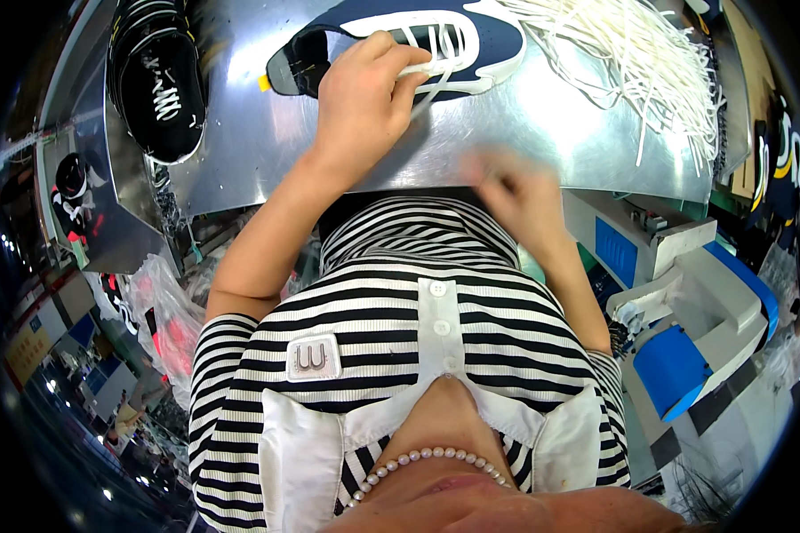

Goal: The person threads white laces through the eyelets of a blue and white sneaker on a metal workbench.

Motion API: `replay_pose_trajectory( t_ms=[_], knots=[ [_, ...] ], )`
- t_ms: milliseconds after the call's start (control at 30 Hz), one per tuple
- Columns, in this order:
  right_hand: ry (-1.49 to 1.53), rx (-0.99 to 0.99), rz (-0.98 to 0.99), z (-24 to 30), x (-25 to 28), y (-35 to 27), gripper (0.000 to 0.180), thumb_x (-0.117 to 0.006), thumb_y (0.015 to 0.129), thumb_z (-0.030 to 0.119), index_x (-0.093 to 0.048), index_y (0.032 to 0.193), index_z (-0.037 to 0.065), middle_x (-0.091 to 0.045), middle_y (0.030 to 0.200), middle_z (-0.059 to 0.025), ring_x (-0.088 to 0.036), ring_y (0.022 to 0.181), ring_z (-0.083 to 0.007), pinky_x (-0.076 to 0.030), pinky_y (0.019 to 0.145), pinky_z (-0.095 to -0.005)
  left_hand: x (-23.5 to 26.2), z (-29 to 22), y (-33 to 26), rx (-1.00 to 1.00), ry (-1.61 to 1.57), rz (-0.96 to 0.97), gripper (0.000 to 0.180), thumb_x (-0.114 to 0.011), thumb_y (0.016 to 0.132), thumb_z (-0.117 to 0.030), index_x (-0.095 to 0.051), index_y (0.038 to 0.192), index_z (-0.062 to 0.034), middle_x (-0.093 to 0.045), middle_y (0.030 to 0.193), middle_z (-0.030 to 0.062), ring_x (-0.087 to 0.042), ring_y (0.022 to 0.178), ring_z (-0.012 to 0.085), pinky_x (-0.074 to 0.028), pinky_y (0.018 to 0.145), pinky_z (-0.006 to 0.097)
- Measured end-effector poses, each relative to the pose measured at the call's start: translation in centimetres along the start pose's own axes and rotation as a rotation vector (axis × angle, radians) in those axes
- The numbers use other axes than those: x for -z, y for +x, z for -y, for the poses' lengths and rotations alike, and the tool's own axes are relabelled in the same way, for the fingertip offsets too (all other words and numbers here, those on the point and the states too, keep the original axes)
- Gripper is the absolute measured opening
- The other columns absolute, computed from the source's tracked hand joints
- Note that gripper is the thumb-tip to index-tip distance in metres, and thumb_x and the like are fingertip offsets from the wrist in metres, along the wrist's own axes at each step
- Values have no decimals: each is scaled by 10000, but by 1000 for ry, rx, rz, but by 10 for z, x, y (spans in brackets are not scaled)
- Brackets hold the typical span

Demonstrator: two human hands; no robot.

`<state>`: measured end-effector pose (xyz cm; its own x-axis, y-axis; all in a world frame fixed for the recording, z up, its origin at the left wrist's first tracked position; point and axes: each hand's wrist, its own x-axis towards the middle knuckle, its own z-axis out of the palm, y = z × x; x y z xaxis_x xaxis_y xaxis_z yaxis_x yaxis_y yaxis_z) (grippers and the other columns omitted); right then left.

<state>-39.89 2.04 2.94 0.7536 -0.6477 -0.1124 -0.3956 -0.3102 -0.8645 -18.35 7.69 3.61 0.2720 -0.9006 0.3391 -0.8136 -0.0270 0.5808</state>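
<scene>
A navy and white shoe upper (498,44) lies on its side across the metal table, with its dark collar to the left and a yellow tab at that end. White shoelace (444,44) crosses its eyelets in several rows. Over the lacing, my left hand (364,93) is closed, its thumb and fingertips pinching the shoelace at the eyelet edge. A loose lace strand hangs below those fingers. My right hand (520,195) is at the table's near edge, below the shoe and apart from it. Motion smears its fingers, so whether it holds anything is unclear.
On the shiny metal table (267,169), a big heap of white laces (631,62) lies at the far right. Dark shoes (156,89) stand in a row at the left edge. A grey and blue machine (693,311) stands to the right, below table height. Plastic bags (164,311) hang at the left.
</scene>
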Motion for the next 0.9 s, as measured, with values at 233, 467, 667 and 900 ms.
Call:
replay_pose_trajectory(
  t_ms=[233, 467, 667, 900],
  knots=[
    [647, -64, -190, -4, -17, 59, 211, -753, 875, 201, -696, 880, -2, -564, 650, 31, -439, 584, -36, -345, 514, -225, 14, -28, 0, -75, -42, -15, 190, -716, 794, -15, -709, 984, -17, -570, 784, 96, -567, 683, 244, -441, 615, 328],
    [339, 98, 176, -5, -22, 9, 164, -712, 897, 182, -699, 983, 43, -568, 779, -5, -479, 693, -79, -385, 587, -257, 21, -11, 4, -98, 147, 50, 204, -674, 848, -55, -703, 1051, -55, -584, 832, 95, -591, 775, 271, -478, 688, 362],
    [402, 130, -232, -5, -12, 73, 146, -721, 877, 92, -696, 1001, 19, -640, 812, -20, -558, 645, -72, -433, 567, -228, 9, 6, -3, 60, 159, 248, 196, -614, 904, -155, -690, 1068, -81, -638, 916, 77, -595, 889, 303, -491, 807, 407],
    [224, 331, -377, -13, -18, 100, 143, -737, 840, 55, -684, 958, -4, -685, 859, -82, -655, 672, -160, -515, 595, -254, 11, 9, 3, 70, -10, 252, 270, -692, 873, -285, -709, 1041, -73, -674, 952, 88, -599, 881, 327, -487, 795, 418]
  ],
)
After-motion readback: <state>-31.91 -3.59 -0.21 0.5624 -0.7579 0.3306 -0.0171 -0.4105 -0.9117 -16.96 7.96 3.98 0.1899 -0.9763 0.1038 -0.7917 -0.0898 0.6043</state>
